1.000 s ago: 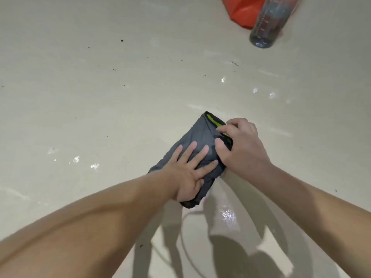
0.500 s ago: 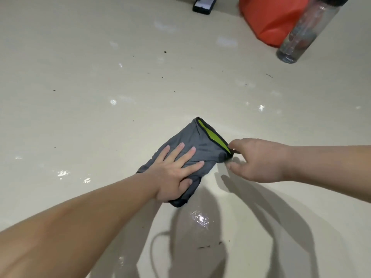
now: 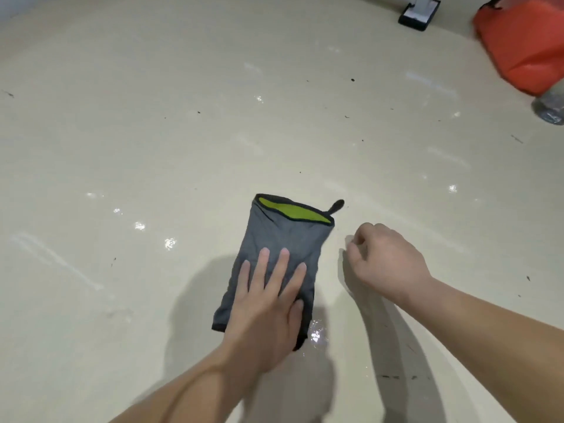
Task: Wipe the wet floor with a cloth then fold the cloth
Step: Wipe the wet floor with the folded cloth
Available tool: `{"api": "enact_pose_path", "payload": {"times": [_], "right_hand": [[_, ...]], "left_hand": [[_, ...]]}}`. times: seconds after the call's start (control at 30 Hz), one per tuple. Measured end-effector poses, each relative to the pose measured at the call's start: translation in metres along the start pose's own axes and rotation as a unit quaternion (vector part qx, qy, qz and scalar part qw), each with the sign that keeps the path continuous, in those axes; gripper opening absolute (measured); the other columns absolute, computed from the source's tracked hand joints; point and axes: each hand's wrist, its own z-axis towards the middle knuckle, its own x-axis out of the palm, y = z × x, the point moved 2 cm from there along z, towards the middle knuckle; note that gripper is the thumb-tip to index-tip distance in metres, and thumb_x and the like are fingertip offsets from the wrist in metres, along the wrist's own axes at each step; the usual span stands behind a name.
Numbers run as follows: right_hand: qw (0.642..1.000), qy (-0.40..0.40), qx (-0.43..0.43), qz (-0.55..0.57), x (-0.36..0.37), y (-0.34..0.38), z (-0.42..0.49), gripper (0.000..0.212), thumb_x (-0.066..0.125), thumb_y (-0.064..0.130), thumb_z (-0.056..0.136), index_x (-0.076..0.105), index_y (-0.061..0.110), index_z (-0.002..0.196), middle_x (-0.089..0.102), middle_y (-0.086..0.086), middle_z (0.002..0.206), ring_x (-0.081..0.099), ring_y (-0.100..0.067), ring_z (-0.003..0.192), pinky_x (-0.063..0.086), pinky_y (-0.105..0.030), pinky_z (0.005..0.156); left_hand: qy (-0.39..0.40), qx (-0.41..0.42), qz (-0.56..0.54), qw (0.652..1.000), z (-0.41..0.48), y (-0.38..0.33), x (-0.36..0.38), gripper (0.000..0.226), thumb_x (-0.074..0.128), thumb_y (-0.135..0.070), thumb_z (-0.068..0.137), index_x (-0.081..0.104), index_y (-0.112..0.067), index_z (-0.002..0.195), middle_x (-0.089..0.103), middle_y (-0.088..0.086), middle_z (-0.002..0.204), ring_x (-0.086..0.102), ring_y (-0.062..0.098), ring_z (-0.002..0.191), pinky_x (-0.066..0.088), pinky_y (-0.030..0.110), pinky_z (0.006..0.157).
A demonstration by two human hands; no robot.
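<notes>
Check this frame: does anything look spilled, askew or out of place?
Yes. The cream floor is not fully dry: a small glinting puddle sits by the near corner of the folded grey cloth with lime-green lining, which the left hand presses; more droplets shine further left.

this is looking like an indoor room, perhaps in a home; which room, i cannot tell. a smooth cream floor (image 3: pixel 152 117) is filling the view and is shining with small wet spots (image 3: pixel 317 334). an orange bag (image 3: pixel 525 44) and a clear bottle (image 3: pixel 549 109) are sitting at the far right, near the black foot (image 3: pixel 418 15) of a white stand.
</notes>
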Motion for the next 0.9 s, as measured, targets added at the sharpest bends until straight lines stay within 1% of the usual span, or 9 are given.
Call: {"api": "enact_pose_path", "payload": {"times": [0.1, 0.2, 0.27, 0.33, 0.4, 0.47, 0.57, 0.63, 0.9], "right_hand": [[0.999, -0.011, -0.004, 0.034, -0.007, 0.011, 0.017, 0.021, 0.044, 0.043, 0.102, 0.05, 0.023, 0.103, 0.062, 0.0, 0.1, 0.059, -0.029, 0.092, 0.048, -0.038, 0.074], [0.999, -0.011, -0.045, 0.025, -0.011, 0.031, 0.031, 0.021, 0.043, 0.042, 0.102, 0.046, 0.022, 0.109, 0.063, -0.001, 0.097, 0.058, -0.03, 0.088, 0.048, -0.039, 0.072], [0.997, 0.004, -0.067, 0.026, -0.01, 0.046, 0.035, 0.02, 0.043, 0.041, 0.102, 0.046, 0.022, 0.109, 0.065, -0.001, 0.096, 0.06, -0.029, 0.087, 0.049, -0.039, 0.072], [0.995, 0.019, -0.088, 0.038, -0.006, 0.061, 0.036, 0.018, 0.043, 0.041, 0.101, 0.045, 0.024, 0.105, 0.067, 0.002, 0.094, 0.062, -0.027, 0.086, 0.051, -0.039, 0.073], [0.992, 0.032, -0.114, 0.045, 0.0, 0.077, 0.033, 0.016, 0.043, 0.041, 0.101, 0.048, 0.025, 0.102, 0.064, 0.004, 0.095, 0.061, -0.024, 0.087, 0.05, -0.038, 0.073], [0.986, 0.048, -0.159, 0.032, 0.01, 0.096, 0.028, 0.017, 0.043, 0.04, 0.101, 0.051, 0.026, 0.104, 0.06, 0.004, 0.103, 0.059, -0.023, 0.093, 0.048, -0.037, 0.074], [0.973, 0.061, -0.22, -0.037, 0.023, 0.115, 0.02, 0.023, 0.042, 0.04, 0.102, 0.055, 0.025, 0.114, 0.054, 0.002, 0.112, 0.055, -0.025, 0.104, 0.045, -0.037, 0.077], [0.966, 0.073, -0.238, -0.067, 0.032, 0.121, 0.015, 0.021, 0.042, 0.04, 0.101, 0.054, 0.024, 0.108, 0.053, 0.001, 0.108, 0.056, -0.026, 0.103, 0.046, -0.038, 0.078], [0.965, 0.069, -0.247, -0.045, 0.043, 0.133, 0.004, 0.02, 0.047, 0.038, 0.098, 0.054, 0.022, 0.088, 0.061, 0.005, 0.086, 0.061, -0.025, 0.082, 0.051, -0.036, 0.069]], "left_hand": [[0.066, 0.12, 0.044, 0.99, -0.044, -0.007, 0.003, 0.056, 0.036, -0.048, 0.103, 0.036, -0.03, 0.157, 0.024, 0.005, 0.169, 0.012, 0.04, 0.156, 0.014, 0.063, 0.12], [0.078, 0.22, 0.056, 0.971, -0.041, 0.042, -0.005, 0.053, 0.038, -0.05, 0.102, 0.036, -0.043, 0.154, 0.02, -0.007, 0.17, 0.005, 0.029, 0.159, 0.005, 0.055, 0.125], [0.061, 0.138, 0.049, 0.987, -0.027, 0.087, -0.014, 0.054, 0.033, -0.05, 0.104, 0.03, -0.045, 0.157, 0.014, -0.009, 0.171, 0.002, 0.024, 0.159, 0.003, 0.051, 0.127], [0.041, -0.039, 0.038, 0.998, -0.016, 0.121, -0.022, 0.057, 0.02, -0.053, 0.104, 0.017, -0.045, 0.16, 0.004, -0.007, 0.172, -0.006, 0.022, 0.159, 0.001, 0.05, 0.127], [0.02, -0.182, 0.01, 0.983, -0.013, 0.125, -0.022, 0.06, 0.011, -0.054, 0.102, 0.006, -0.044, 0.161, -0.002, -0.004, 0.173, -0.011, 0.024, 0.158, -0.004, 0.049, 0.127], [0.006, -0.239, -0.001, 0.971, -0.017, 0.107, -0.017, 0.062, 0.007, -0.051, 0.102, 0.002, -0.04, 0.163, -0.006, -0.002, 0.172, -0.013, 0.028, 0.158, -0.006, 0.05, 0.127], [-0.012, -0.213, 0.005, 0.977, -0.041, 0.07, -0.007, 0.061, 0.02, -0.046, 0.103, 0.02, -0.031, 0.163, 0.01, 0.005, 0.172, 0.004, 0.037, 0.158, 0.011, 0.059, 0.124], [-0.018, -0.17, 0.005, 0.985, -0.067, 0.045, 0.003, 0.06, 0.034, -0.043, 0.102, 0.033, -0.027, 0.159, 0.022, 0.008, 0.17, 0.016, 0.041, 0.155, 0.023, 0.063, 0.12], [-0.007, -0.144, -0.019, 0.989, -0.096, 0.006, 0.015, 0.064, 0.048, -0.043, 0.095, 0.04, -0.029, 0.156, 0.024, 0.007, 0.169, 0.02, 0.04, 0.155, 0.023, 0.063, 0.117]]}}
